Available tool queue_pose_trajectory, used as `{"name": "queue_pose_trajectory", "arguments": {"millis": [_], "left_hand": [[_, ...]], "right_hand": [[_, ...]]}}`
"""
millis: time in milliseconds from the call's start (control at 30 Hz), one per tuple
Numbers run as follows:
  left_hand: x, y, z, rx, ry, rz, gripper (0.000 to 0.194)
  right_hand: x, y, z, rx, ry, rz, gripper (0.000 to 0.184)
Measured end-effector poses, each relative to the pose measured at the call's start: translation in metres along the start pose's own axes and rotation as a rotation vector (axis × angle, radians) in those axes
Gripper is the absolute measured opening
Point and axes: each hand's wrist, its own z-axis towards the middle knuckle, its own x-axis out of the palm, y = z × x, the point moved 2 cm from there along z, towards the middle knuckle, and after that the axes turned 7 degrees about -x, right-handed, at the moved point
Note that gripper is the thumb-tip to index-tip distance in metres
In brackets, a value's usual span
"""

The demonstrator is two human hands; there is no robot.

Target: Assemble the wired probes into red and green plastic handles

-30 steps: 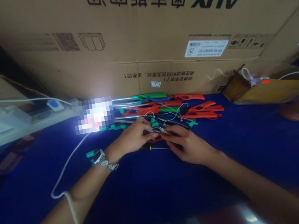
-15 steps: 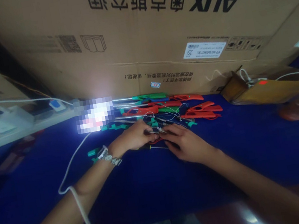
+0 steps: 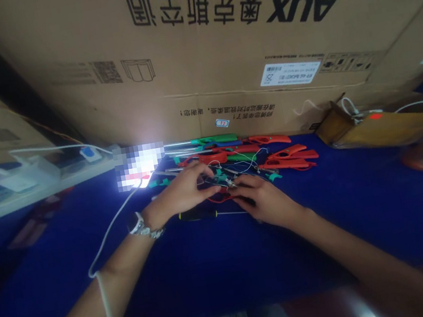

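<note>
Now the left hand (image 3: 185, 191) parts thumb from fingers wider, baring the screwdriver (image 3: 197, 215); its grip is unclear. Apparently the right hand (image 3: 265, 197), pinching a small part (image 3: 231, 183), does the steadying.

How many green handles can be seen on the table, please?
2: one green handle at the back, beside the carton; another green handle nearer the right hand, in front of a red handle. More may be hidden.
</note>
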Motion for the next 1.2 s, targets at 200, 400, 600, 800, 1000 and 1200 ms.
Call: {"name": "queue_pose_trajectory", "arguments": {"millis": [200,400,600,800,1000,1200], "left_hand": [[-0.006,-0.018,-0.014,0.065,-0.2,0.221,0.017],[0.005,-0.023,-0.022,-0.238,-0.022,0.256,0.037],[0.009,-0.026,-0.019,-0.268,-0.059,0.166,0.048],[0.017,-0.012,-0.012,-0.354,-0.08,-0.311,0.041],[0.028,-0.017,-0.009,-0.383,-0.079,-0.982,0.03],[0.03,-0.016,-0.011,-0.356,-0.133,-1.158,0.028]], "right_hand": [[-0.001,-0.003,0.008,0.037,0.041,-0.045,0.01],[0.004,-0.004,0.011,0.015,-0.013,-0.033,0.007],[0.01,-0.006,0.009,0.038,-0.13,0.135,0.011],[0.004,-0.005,0.013,0.028,-0.343,0.108,0.01],[-0.001,0.006,0.026,0.049,-0.465,0.071,0.012],[-0.003,0.011,0.032,0.073,-0.458,0.073,0.014]]}}
